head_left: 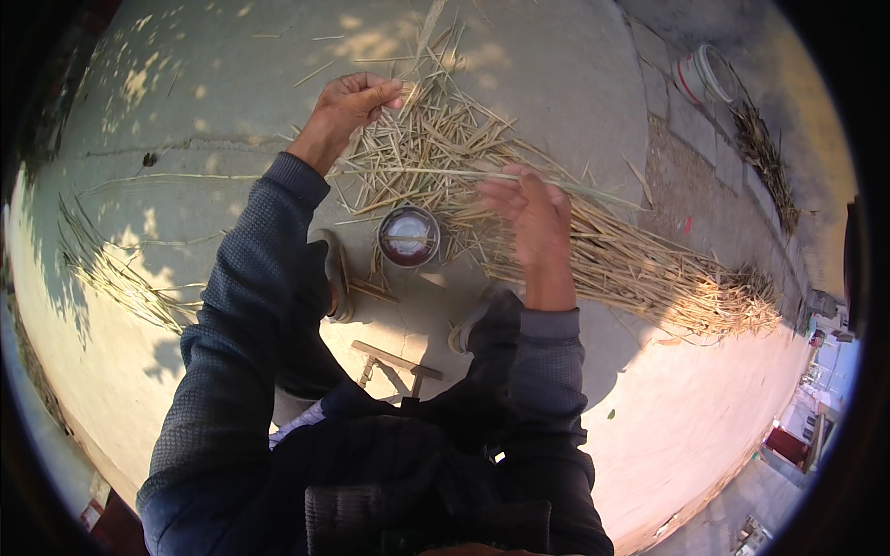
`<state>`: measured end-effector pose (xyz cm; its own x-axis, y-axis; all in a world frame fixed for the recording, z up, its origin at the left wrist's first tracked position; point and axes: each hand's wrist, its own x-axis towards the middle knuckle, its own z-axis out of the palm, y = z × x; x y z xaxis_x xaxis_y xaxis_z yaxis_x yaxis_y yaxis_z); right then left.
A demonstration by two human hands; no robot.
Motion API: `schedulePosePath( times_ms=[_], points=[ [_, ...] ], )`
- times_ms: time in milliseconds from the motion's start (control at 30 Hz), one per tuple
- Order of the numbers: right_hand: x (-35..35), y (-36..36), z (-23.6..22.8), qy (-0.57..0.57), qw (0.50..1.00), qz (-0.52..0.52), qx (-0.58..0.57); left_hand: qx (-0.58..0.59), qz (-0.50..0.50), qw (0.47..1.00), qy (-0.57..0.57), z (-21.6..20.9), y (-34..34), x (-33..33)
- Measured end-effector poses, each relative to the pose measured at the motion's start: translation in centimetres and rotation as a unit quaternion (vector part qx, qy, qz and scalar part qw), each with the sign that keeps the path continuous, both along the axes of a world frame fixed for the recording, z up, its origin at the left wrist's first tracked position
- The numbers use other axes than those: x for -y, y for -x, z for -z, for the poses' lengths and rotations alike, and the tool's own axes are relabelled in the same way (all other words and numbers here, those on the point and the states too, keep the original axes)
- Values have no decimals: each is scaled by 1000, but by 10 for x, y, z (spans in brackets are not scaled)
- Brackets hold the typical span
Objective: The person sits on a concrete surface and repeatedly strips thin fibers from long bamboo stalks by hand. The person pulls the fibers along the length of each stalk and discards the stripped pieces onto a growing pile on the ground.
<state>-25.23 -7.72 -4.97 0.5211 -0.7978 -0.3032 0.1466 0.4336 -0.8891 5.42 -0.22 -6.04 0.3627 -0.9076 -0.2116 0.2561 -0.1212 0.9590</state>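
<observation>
While the right hand (530, 208) is raised just beyond the round bowl (432, 222) and to its right, one long pale stalk (417, 170) lies between its thumb and fingers, grasped lightly. Stalk: roughly crosswise, passing beyond the bowl and reaching well out to both sides of it. Left hand (357, 100): farther beyond the bowl, slightly to its left; thumb brought together with the bent fingers; whether a strand is pinched there cannot be told.

Container one: the bowl itself, dark-rimmed, standing on the concrete ground (612, 445) between the person's shoes (339, 278). Contents: a reddish-brown layer around a whitish patch, with a thin straw-coloured piece across the middle; whether the layer is wet cannot be told.

Container two: a white bucket (705, 74) with a red band, well apart from the bowl, far beyond it and to the right; contents not discernible.

Loose material: a heap of short straw pieces (436, 139), directly beyond the bowl, scattered in all directions; a thick bundle of long dry stalks (640, 264), to the bowl's right; a thinner spread of greenish-yellow stalks (130, 283), well to its left. Furniture: a small wooden stool (394, 358), nearer the body than the bowl.
</observation>
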Motion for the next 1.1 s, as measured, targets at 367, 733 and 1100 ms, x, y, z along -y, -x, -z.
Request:
schedulePosePath(
  times_ms=[367,733,1100],
  points=[
    [14,6,3,39,999,8,25,507,71,858,27,28,1,-8],
    [1,-13,1,49,999,9,-10,86,217,972,23,11,62,-1],
    [2,-5,-1,95,995,9,-18,274,-20,961,28,18,18,-4]
  ],
)
